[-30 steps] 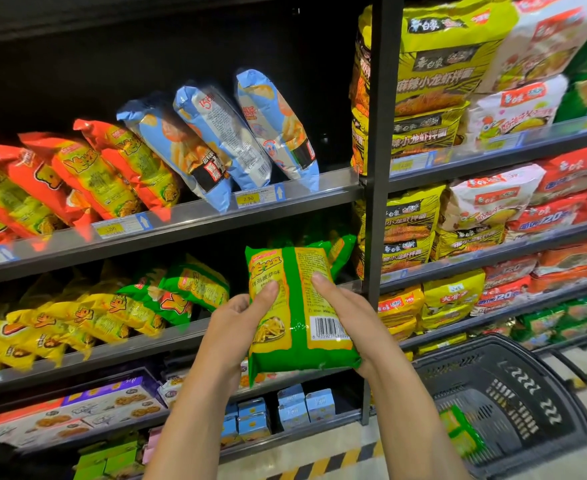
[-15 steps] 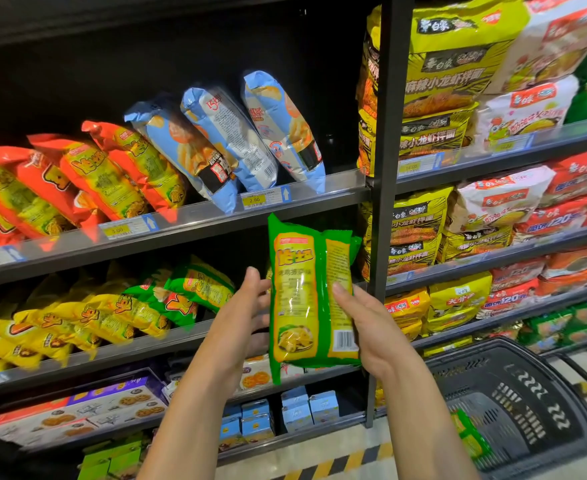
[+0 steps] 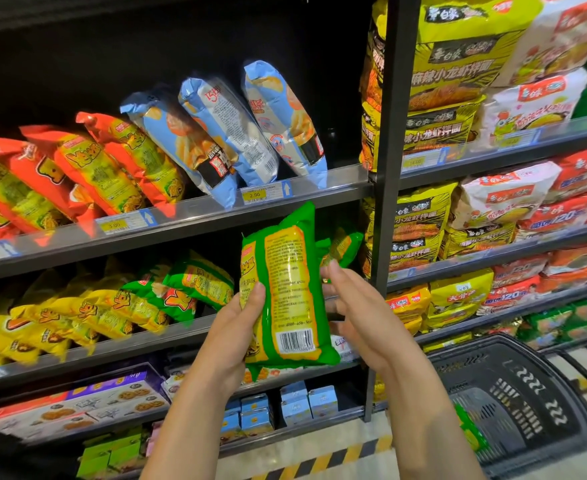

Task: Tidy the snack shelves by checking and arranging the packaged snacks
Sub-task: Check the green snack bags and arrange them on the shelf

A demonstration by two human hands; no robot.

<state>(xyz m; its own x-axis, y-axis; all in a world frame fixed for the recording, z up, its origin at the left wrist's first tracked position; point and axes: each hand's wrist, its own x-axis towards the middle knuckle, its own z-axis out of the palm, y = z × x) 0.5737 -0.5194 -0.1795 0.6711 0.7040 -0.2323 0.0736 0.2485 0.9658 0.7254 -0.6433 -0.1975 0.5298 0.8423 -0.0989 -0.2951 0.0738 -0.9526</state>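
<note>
A green and yellow snack packet (image 3: 288, 289) stands upright in the air before the middle shelf, its printed back and barcode facing me. My left hand (image 3: 236, 327) grips its left edge, thumb on the front and fingers behind. My right hand (image 3: 358, 313) is at the packet's right edge with its fingers spread and mostly straight, the tips near or touching the packet. More green packets (image 3: 195, 282) of the same kind lie on the middle shelf, beside several yellow packets (image 3: 77, 317).
The upper shelf rail (image 3: 181, 223) carries leaning red packets (image 3: 77, 168) and blue packets (image 3: 222, 133). A black upright post (image 3: 385, 168) divides off the noodle packs (image 3: 458, 64) on the right. A black shopping basket (image 3: 527, 393) stands on the floor at lower right. Boxes fill the lowest shelves.
The packet has gone from my right hand's hold into my left hand's grip and turned more upright. My right hand's fingers have loosened at its right edge.
</note>
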